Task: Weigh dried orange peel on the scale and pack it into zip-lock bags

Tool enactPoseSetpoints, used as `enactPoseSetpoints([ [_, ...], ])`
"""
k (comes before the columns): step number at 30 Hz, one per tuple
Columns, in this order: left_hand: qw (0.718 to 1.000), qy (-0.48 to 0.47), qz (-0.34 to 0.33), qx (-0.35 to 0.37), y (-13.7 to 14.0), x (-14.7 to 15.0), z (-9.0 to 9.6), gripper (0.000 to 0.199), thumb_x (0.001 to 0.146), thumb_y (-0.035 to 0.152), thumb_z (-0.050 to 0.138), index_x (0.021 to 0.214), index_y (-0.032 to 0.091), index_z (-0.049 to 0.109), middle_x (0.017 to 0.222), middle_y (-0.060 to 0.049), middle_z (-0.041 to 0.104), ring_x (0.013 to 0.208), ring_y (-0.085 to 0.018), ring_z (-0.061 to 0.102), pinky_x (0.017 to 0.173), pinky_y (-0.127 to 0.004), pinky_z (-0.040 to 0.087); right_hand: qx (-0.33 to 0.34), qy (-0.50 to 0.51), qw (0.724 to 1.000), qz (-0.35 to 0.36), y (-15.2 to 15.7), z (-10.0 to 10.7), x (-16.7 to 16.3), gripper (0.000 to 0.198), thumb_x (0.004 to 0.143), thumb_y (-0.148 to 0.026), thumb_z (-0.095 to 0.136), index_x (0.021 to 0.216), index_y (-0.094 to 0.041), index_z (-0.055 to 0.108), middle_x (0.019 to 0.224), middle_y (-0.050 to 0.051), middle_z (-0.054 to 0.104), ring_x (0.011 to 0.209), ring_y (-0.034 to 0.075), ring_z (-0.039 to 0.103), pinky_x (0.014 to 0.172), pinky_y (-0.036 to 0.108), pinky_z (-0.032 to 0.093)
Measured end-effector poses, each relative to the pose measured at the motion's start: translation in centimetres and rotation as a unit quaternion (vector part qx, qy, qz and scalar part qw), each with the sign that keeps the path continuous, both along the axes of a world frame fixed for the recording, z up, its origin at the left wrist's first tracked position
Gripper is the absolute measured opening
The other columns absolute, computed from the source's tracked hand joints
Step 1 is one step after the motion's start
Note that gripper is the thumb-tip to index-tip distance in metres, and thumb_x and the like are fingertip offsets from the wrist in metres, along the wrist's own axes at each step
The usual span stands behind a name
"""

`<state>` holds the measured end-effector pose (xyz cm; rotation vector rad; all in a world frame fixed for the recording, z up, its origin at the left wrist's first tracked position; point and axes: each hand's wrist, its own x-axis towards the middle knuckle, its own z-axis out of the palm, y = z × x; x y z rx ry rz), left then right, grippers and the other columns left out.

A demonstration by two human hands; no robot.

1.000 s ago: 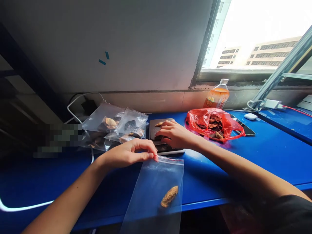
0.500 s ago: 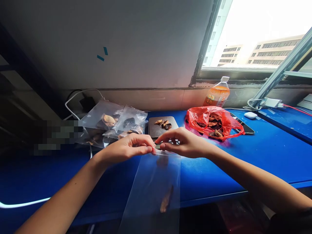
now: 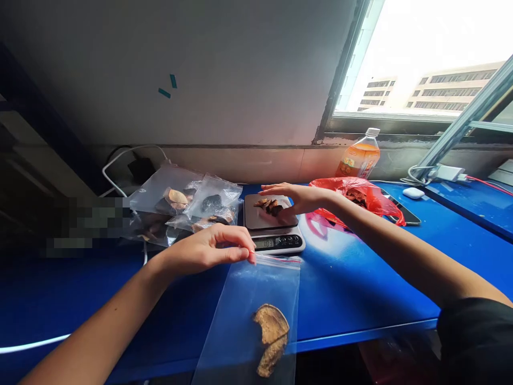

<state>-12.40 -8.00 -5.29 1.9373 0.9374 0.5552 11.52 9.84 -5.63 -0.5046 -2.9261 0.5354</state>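
My left hand (image 3: pixel 228 246) pinches the top edge of a clear zip bag (image 3: pixel 236 315), which hangs down past the table's front edge. Inside the bag lie curved brown dried pieces (image 3: pixel 272 334). Over the right side of a kitchen scale (image 3: pixel 296 243) hovers my right hand (image 3: pixel 298 198), its fingers apart and holding nothing. Several small dried slices (image 3: pixel 269 206) rest on the scale's plate near those fingers. The scale's display is lit, but I cannot read it surely.
Filled clear bags (image 3: pixel 188 198) are heaped left of the scale. On the right lies an open red plastic bag (image 3: pixel 340 187) of dark dried slices, partly behind my right arm. Beyond it are an orange drink bottle (image 3: pixel 360 155), a phone (image 3: pixel 406 211) and a white earbud case (image 3: pixel 412 192).
My right hand has let go of the zip bag and moved up over the scale's plate. More brown pieces show low in the bag. My left hand keeps its pinch.
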Motion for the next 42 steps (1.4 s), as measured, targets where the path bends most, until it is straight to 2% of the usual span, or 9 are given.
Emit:
enactPoseSetpoints([
  [3,1.000,-0.007,-0.003,-0.004,0.1,0.0,-0.1,0.019,0.092,0.032,0.060,0.086,0.019,0.073,0.091,-0.003,0.068,0.090,-0.018,0.061,0.085,-0.028,0.046,-0.072,-0.058,0.996,0.016,0.7,1.0,-1.2,0.081,0.075,-0.009,0.067,0.149,-0.031,0.043,0.146,0.002,0.054,0.124,0.022,0.059,0.099,0.028,0.050],
  [6,1.000,-0.012,-0.007,-0.006,0.0,0.0,-0.1,0.018,0.092,0.030,0.060,0.087,0.020,0.073,0.091,-0.003,0.068,0.090,-0.018,0.061,0.086,-0.028,0.046,-0.103,-0.071,0.992,0.017,1.0,1.6,-2.1,0.072,0.076,-0.005,0.063,0.143,-0.028,0.053,0.134,0.000,0.065,0.114,0.020,0.065,0.092,0.024,0.052],
  [9,1.000,-0.012,-0.008,-0.003,-0.2,0.1,0.0,0.017,0.091,0.029,0.060,0.087,0.020,0.074,0.091,-0.002,0.068,0.090,-0.017,0.061,0.085,-0.028,0.046,-0.076,-0.076,0.994,0.026,0.7,1.6,-2.6,0.062,0.075,-0.002,0.060,0.133,-0.023,0.064,0.127,0.002,0.069,0.109,0.019,0.067,0.090,0.023,0.051],
  [14,1.000,-0.012,-0.003,0.001,-0.4,0.4,0.2,0.017,0.091,0.028,0.060,0.086,0.020,0.074,0.092,-0.003,0.069,0.089,-0.017,0.061,0.083,-0.026,0.047,0.010,-0.049,0.999,0.016,0.1,0.8,-3.2,0.052,0.075,-0.003,0.062,0.122,-0.023,0.071,0.116,0.002,0.074,0.100,0.017,0.069,0.086,0.024,0.052],
  [17,1.000,-0.016,-0.005,0.002,-0.5,0.4,0.2,0.016,0.090,0.028,0.060,0.086,0.020,0.074,0.092,-0.002,0.069,0.088,-0.016,0.061,0.082,-0.026,0.047,0.030,-0.027,0.999,0.020,0.2,0.4,-3.2,0.045,0.078,-0.006,0.061,0.116,-0.024,0.074,0.112,0.002,0.075,0.097,0.017,0.069,0.084,0.026,0.052],
  [25,1.000,-0.010,0.005,-0.006,-0.5,0.4,0.2,0.016,0.089,0.027,0.060,0.085,0.020,0.074,0.092,-0.002,0.070,0.088,-0.017,0.062,0.082,-0.026,0.046,-0.023,0.027,0.999,-0.031,-0.1,0.0,-2.9,0.036,0.076,-0.011,0.062,0.109,-0.017,0.076,0.100,0.004,0.077,0.084,0.017,0.070,0.074,0.025,0.052],
  [34,1.000,0.003,0.027,0.002,-0.3,0.3,0.3,0.015,0.089,0.027,0.060,0.084,0.020,0.073,0.092,-0.001,0.071,0.087,-0.016,0.062,0.081,-0.025,0.046,-0.012,0.142,0.981,-0.129,-0.6,-2.2,-2.5,0.026,0.082,-0.023,0.063,0.103,-0.015,0.077,0.095,0.006,0.077,0.080,0.017,0.068,0.075,0.025,0.050],
  [38,0.999,0.012,0.044,-0.001,-0.2,0.3,0.4,0.016,0.089,0.029,0.060,0.083,0.019,0.072,0.091,-0.002,0.071,0.086,-0.017,0.062,0.080,-0.026,0.047,-0.107,0.167,0.968,-0.155,-1.6,-1.4,-2.2,0.028,0.081,-0.025,0.064,0.103,-0.012,0.076,0.094,0.007,0.077,0.080,0.017,0.067,0.074,0.027,0.051],
  [42,0.997,0.012,0.069,0.015,-0.2,-0.2,0.7,0.019,0.090,0.033,0.061,0.085,0.019,0.073,0.090,-0.003,0.070,0.087,-0.018,0.062,0.080,-0.027,0.047,-0.277,0.248,0.920,-0.124,-4.7,0.4,-1.4,0.033,0.078,-0.031,0.070,0.106,-0.015,0.075,0.101,0.007,0.075,0.086,0.017,0.066,0.077,0.027,0.052],
])
